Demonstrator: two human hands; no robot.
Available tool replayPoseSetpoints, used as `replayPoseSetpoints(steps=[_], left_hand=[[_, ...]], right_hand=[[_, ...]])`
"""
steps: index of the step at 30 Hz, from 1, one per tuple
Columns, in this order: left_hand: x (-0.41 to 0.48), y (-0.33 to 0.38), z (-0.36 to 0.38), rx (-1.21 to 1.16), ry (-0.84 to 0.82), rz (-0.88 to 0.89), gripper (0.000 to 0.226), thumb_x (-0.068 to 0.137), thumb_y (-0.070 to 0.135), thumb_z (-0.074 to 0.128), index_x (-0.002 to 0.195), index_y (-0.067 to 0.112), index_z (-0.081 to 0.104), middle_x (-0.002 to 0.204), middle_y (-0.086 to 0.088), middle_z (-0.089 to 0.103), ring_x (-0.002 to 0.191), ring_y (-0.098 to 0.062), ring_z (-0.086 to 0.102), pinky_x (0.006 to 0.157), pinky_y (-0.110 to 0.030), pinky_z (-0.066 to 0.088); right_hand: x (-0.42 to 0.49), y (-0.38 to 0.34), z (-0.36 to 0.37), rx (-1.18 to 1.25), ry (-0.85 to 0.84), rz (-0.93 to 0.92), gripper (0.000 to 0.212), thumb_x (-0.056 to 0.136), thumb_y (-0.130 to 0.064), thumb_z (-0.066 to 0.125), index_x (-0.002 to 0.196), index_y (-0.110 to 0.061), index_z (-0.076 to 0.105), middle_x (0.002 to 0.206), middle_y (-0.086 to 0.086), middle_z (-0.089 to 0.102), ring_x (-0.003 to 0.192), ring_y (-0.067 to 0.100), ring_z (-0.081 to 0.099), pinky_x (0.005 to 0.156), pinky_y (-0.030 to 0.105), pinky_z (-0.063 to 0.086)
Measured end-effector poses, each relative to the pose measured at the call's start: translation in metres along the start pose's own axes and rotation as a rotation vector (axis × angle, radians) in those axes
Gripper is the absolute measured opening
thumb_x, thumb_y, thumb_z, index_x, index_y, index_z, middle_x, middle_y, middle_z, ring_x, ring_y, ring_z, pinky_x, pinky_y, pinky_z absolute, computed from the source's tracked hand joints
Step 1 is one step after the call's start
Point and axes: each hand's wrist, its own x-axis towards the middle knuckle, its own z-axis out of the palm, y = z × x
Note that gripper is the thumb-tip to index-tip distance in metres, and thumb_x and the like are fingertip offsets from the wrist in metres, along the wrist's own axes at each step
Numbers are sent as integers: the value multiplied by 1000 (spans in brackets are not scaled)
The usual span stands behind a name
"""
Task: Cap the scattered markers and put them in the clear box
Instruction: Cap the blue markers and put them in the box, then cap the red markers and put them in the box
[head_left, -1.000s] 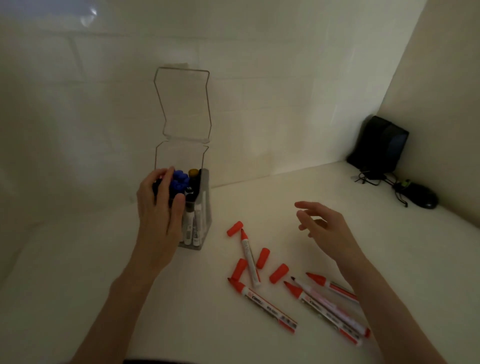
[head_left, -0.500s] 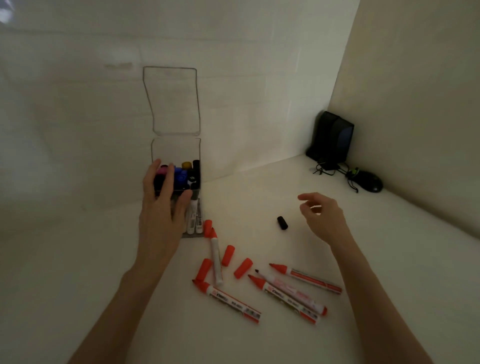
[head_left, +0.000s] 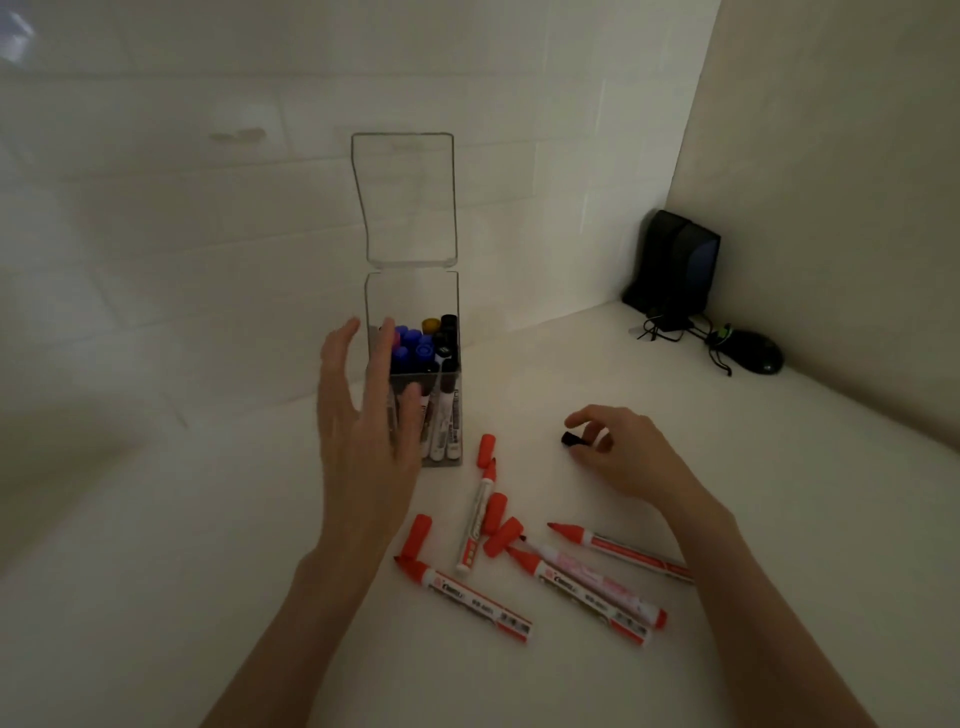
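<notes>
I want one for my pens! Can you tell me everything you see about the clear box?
The clear box is a tall, square, see-through container, plastic by its look. It stands upright on the white table near the wall, its hinged lid open and standing straight up behind. Capped markers stand packed inside, with blue, black and yellow tops. The left hand, fingers spread, covers its front-left side; whether it touches is unclear.

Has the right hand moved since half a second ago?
Yes. The right hand has moved left to the black cap, which it stood apart from; its fingers now curl round it.
</notes>
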Motion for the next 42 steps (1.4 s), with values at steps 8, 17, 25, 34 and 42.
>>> replayPoseSetpoints(steps=[8,17,25,34,42], left_hand=[[-48,28,-2,-43,-329,128,26,98,32,53,120,26,65,101,13,70,84,2,64,79,-12,53],[-11,53,45,-570,-475,-460,22,93,28,71,112,17,74,95,6,78,70,-14,76,57,-24,54],[0,36,40,-662,-421,-519,14,93,21,69,105,15,73,98,3,79,67,-17,75,45,-20,50],[-1,21,21,-668,-597,-272,27,100,11,57,123,8,69,61,20,63,44,-2,42,49,-10,35],[-1,6,8,-723,-603,-310,25,88,24,68,112,15,68,90,-7,72,52,-17,56,55,-27,48]], right_hand=[[-4,-5,-14,113,-26,-40,16,86,-24,76,102,-27,74,88,-13,70,75,5,66,72,25,50],[-21,-41,-16,802,-45,-235,16,84,-9,79,97,-1,72,94,16,76,93,37,72,88,41,57],[-32,-40,-44,539,-113,-292,13,86,-17,78,98,-12,76,94,-3,77,88,17,73,79,24,57],[-92,-33,-38,-113,-450,-162,16,78,-46,78,80,-30,76,74,-15,70,70,1,64,65,21,54],[-80,-28,-60,2,-168,-208,16,81,-46,73,77,-31,69,70,-20,66,63,1,63,60,12,45]])
